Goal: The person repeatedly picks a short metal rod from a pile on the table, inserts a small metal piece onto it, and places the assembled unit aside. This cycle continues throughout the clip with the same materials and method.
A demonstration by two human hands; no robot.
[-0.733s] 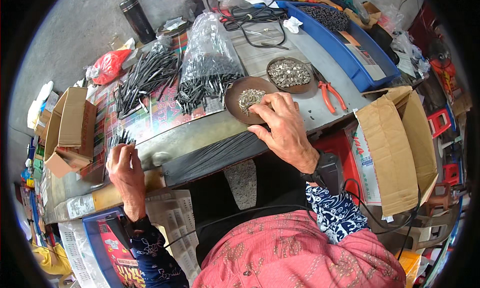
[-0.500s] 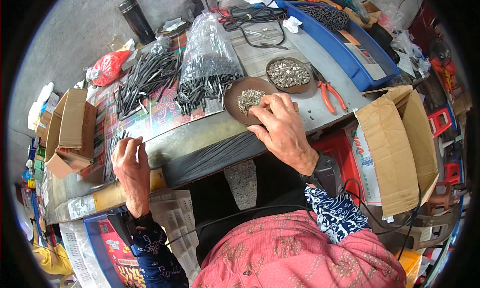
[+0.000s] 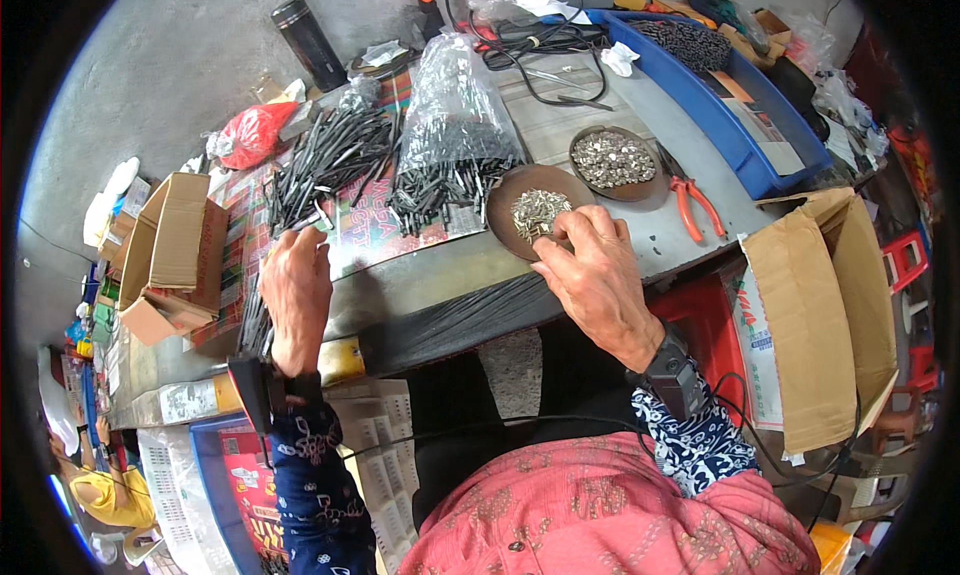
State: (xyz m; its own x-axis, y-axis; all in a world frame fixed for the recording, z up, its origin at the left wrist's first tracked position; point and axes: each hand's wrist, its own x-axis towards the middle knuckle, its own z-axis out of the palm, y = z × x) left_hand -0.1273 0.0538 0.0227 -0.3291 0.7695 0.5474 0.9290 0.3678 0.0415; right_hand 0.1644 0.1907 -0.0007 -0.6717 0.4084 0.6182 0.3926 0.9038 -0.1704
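R grip (image 3: 600,290) @ bowl (image 3: 503,217) rim, nr tbl edge (image 3: 430,300).

The dish (image 3: 504,218) is brown, bits (image 3: 538,213) silvery, sticks (image 3: 335,165) black, pliers (image 3: 689,209) red-handled, tray (image 3: 715,125) blue, sleeves (image 3: 322,475) navy patterned with white.

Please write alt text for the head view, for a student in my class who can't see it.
A person's right hand is at the edge of a brown dish of small silvery pieces; the left hand is near thin black strips. Red-handled pliers lie right of the dish.
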